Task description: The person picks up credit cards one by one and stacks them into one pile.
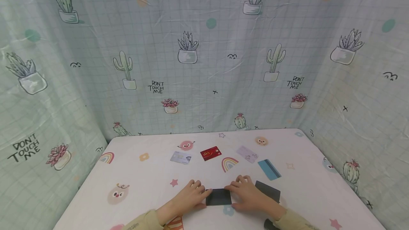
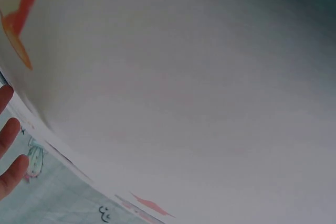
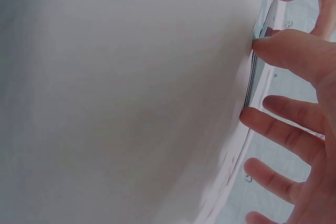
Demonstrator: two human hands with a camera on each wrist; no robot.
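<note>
A small stack of thin black cards point(image 1: 218, 197) lies flat on the white table near its front, its layered edge point(image 3: 252, 80) showing in the right wrist view. My left hand point(image 1: 192, 195) holds the stack's left side, thumb at the near corner and a finger at the far one. On the opposite side, my right hand point(image 1: 248, 193) pinches it the same way; its other fingers are spread. Only a few left fingertips point(image 2: 11, 132) show in the left wrist view. Another dark rectangle point(image 1: 267, 191) lies just right of my right hand, partly hidden by the wrist.
Beyond the hands lie a silver card point(image 1: 181, 157), a red VIP card point(image 1: 211, 153), a pale purple card point(image 1: 247, 154) and a blue card point(image 1: 269, 169). A black object point(image 1: 270, 224) is partly covered by my right sleeve. A cactus-print curtain point(image 1: 204, 81) hangs around the table.
</note>
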